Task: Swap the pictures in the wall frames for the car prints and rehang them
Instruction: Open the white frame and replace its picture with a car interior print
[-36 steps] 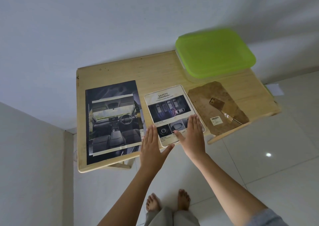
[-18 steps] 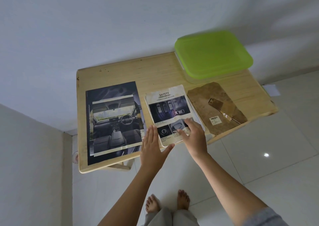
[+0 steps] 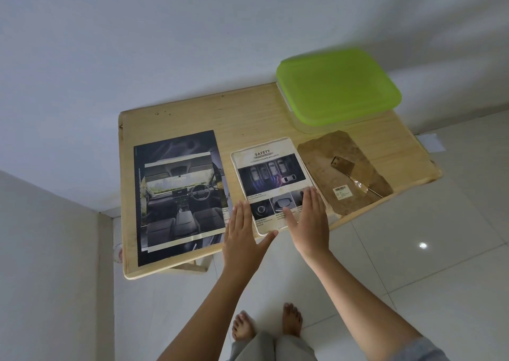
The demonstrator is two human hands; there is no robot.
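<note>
A small car print headed SAFETY [image 3: 272, 173] lies face up on the wooden table [image 3: 248, 115], its near end over the front edge. My left hand [image 3: 243, 238] lies flat along the print's left edge, thumb under its near corner. My right hand [image 3: 309, 220] lies flat on the print's lower right part, fingers straight. A large car-interior print [image 3: 179, 195] lies to the left. A brown frame backing board [image 3: 344, 170] with a stand flap and barcode sticker lies to the right.
A clear box with a green lid [image 3: 337, 87] sits at the table's back right, against the white wall. The table stands in a corner; white floor tiles and my bare feet [image 3: 267, 322] are below.
My right hand, half a second ago bent with fingertips on the print's lower right, now lies flat on it. My left hand has stayed at the left edge.
</note>
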